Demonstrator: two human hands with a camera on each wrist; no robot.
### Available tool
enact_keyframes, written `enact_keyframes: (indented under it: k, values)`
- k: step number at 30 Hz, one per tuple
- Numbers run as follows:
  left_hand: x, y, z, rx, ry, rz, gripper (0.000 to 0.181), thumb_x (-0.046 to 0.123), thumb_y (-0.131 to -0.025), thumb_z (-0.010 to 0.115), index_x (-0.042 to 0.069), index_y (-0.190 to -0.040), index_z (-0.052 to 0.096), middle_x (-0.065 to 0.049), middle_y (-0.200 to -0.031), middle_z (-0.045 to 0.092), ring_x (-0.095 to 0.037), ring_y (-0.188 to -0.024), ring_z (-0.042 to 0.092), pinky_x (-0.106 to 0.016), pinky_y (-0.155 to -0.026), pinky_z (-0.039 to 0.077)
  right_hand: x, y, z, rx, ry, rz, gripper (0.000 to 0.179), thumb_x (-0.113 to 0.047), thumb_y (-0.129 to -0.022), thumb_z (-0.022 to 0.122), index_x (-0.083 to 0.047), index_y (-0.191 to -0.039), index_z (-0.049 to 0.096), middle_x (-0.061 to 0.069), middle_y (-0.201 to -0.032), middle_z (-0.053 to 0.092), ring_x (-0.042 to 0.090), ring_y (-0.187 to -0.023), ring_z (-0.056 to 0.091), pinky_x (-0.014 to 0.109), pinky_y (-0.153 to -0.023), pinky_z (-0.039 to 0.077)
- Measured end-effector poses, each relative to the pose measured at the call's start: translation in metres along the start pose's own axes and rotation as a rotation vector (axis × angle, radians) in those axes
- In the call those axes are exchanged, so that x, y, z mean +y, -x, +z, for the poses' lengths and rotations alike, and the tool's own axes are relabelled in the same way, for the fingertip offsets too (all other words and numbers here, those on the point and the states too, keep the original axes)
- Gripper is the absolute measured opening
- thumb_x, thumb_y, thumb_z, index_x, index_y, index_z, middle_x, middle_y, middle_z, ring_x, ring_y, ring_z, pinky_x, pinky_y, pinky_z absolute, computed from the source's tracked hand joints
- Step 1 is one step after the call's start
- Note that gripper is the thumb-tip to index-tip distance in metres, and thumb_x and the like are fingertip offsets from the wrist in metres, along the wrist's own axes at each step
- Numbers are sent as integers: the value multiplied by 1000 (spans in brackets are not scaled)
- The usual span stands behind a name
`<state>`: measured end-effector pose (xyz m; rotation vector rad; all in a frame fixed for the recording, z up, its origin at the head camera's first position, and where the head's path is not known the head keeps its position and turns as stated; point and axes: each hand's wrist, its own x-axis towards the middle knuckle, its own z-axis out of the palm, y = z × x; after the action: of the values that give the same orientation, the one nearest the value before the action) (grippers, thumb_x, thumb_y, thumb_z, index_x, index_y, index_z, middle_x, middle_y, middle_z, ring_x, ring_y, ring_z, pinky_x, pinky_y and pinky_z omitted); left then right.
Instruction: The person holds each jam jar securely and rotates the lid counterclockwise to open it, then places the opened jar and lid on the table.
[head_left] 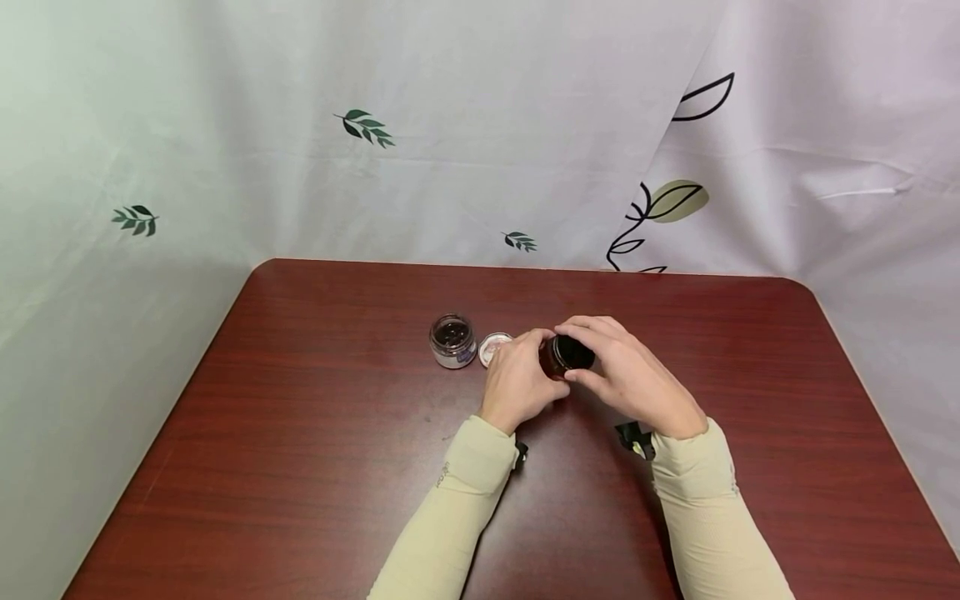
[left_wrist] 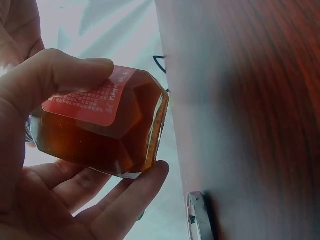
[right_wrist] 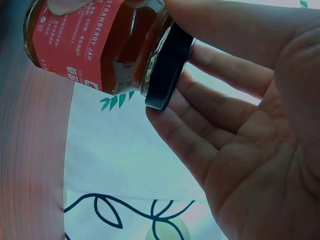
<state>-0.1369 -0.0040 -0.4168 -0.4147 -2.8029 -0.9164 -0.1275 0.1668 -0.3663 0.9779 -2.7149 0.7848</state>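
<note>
Above the table, a jam jar (head_left: 552, 360) of amber glass is held tilted between both hands. My left hand (head_left: 521, 383) grips its body, with the thumb across a red label (left_wrist: 80, 106) in the left wrist view. "STRAWBERRY JAM" can be read on that label in the right wrist view. My right hand (head_left: 637, 379) pinches the black lid (right_wrist: 167, 67) by its rim, thumb on one side and fingers on the other. The lid sits on the jar's mouth. Whether it is loose or tight cannot be told.
Left of the hands stands a glass jar (head_left: 453, 343) without a lid, dark contents inside. A round pale lid (head_left: 491, 346) lies beside it, partly behind the left hand. The brown table (head_left: 300, 450) ends at a white patterned curtain (head_left: 465, 192).
</note>
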Motion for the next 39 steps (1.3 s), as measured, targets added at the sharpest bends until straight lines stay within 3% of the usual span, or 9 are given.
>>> enact_keyframes:
  k: [39]
  values:
    - [-2, -1, 2, -18, 14, 0, 62, 30, -57, 81, 13, -113, 60, 2, -100, 65, -14, -89, 61, -30, -77, 48, 3, -1, -1, -10, -53, -38, 60, 1, -69, 77, -9, -124, 54, 0, -125, 51, 16, -120, 41, 35, -99, 34]
